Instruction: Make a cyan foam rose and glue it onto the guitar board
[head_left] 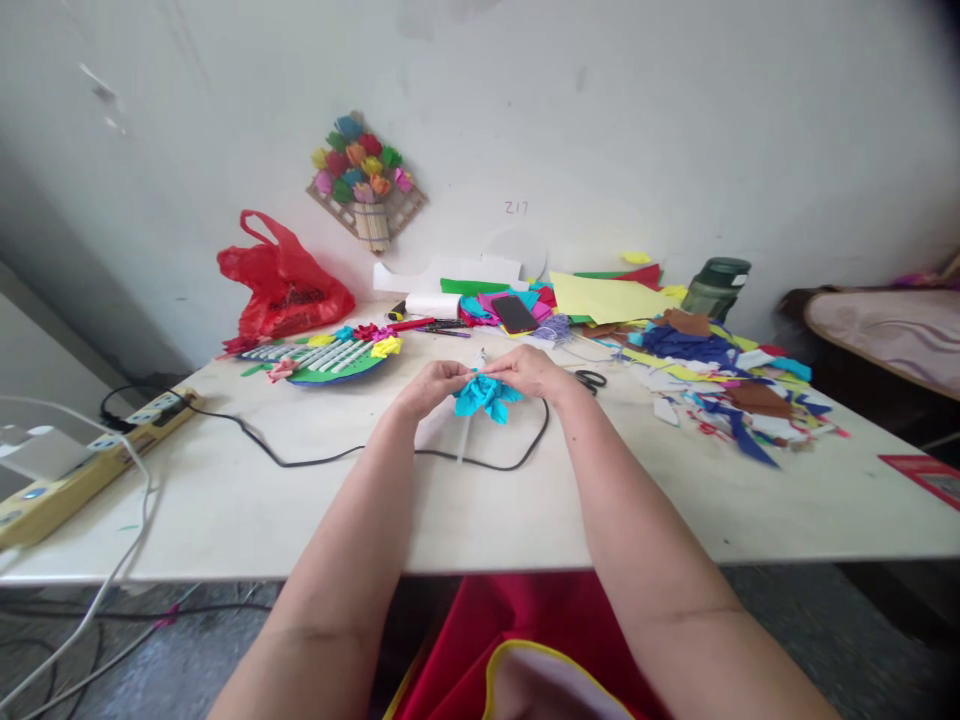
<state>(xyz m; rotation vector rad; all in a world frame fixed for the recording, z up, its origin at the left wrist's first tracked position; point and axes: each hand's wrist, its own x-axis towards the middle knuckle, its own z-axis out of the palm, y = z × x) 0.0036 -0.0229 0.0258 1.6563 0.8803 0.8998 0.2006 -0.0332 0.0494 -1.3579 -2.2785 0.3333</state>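
1. Above the mid-tabletop (300, 500), a turquoise paper flower (486, 398) is held between both hands.
2. Left hand (433, 385) pinches its left edge, right hand (529, 372) its top.
3. Both grips are closed on it and equally near.

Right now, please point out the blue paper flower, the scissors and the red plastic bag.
blue paper flower (486, 397), head view, on its petals
scissors (592, 379), head view, on the black handles
red plastic bag (289, 290), head view, on its middle
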